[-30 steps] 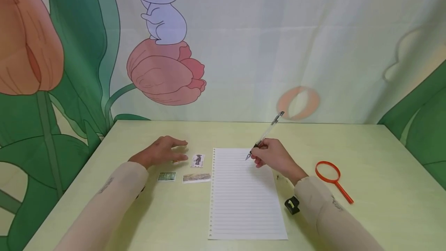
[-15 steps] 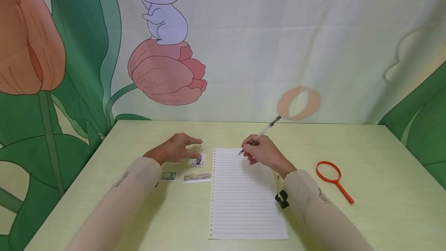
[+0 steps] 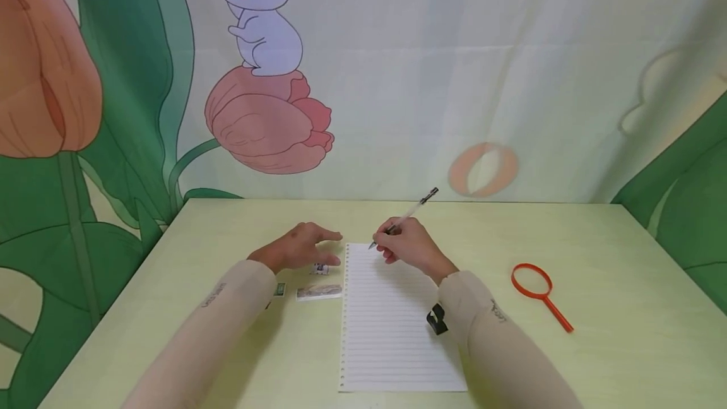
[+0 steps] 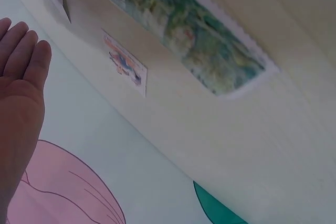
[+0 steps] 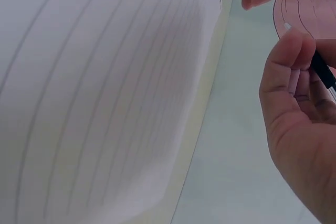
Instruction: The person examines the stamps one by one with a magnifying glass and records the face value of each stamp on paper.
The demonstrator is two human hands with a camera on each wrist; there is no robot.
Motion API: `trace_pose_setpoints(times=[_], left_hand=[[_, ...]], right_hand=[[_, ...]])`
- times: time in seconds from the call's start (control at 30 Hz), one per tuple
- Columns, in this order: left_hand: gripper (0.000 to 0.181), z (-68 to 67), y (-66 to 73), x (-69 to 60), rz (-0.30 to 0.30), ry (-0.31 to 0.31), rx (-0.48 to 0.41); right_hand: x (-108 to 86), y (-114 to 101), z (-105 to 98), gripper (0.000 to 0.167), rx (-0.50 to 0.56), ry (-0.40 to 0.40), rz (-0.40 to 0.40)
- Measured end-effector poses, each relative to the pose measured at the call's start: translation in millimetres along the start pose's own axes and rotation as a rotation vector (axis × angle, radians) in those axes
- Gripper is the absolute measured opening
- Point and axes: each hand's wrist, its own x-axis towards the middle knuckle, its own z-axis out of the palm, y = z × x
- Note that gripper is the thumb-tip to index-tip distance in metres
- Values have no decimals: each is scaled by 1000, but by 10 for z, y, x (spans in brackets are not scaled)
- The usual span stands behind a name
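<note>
My right hand [image 3: 407, 245] pinches a clear-barrelled pen [image 3: 407, 213] with a black grip. Its tip is at the top left of a lined sheet of punched paper [image 3: 397, 339]; whether it touches cannot be told. Just left of the sheet, my left hand [image 3: 301, 248] is spread with thumb and fingers apart, holding nothing. It hovers over several small stamps and partly covers them. Visible are a dark-printed stamp [image 3: 320, 269], a long brownish stamp [image 3: 319, 293] and a green stamp [image 3: 280, 290]. A small orange-and-blue stamp [image 4: 125, 62] appears in the left wrist view.
On the right of the pale table [image 3: 613, 251] lies a red magnifying glass [image 3: 558, 315]. A black wrist strap piece [image 3: 437, 319] hangs below the right cuff. Behind the table's far edge hangs a printed curtain [image 3: 392, 93].
Both hands have come closer together: the left moved rightward across the stamps, while the right carried the pen leftward and slightly up to the sheet's top left.
</note>
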Motion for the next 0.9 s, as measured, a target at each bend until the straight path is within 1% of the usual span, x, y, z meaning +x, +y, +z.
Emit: trace_pose_setpoints(times=[0.1,0.27,0.37,0.53,0.73,0.83,0.9], left_hand=[[63,29,11,18,11,-3,4],[63,65,52,48,65,-23,30],[63,83,77,65,86,-32,38],[62,119,90,97,84,-45,60],[62,159,74,121,69,-49,100],[60,159,67,117,86,-50,126],[60,151,73,111,100,-51,142]], right_hand=[[23,-4,41,13,15,1,0],[58,4,66,14,33,12,-9],[75,20,66,14,36,17,-2],[100,50,62,15,42,19,12],[129,101,87,13,82,2,23],[132,129,98,12,83,-10,32],[132,144,99,12,63,-11,34]])
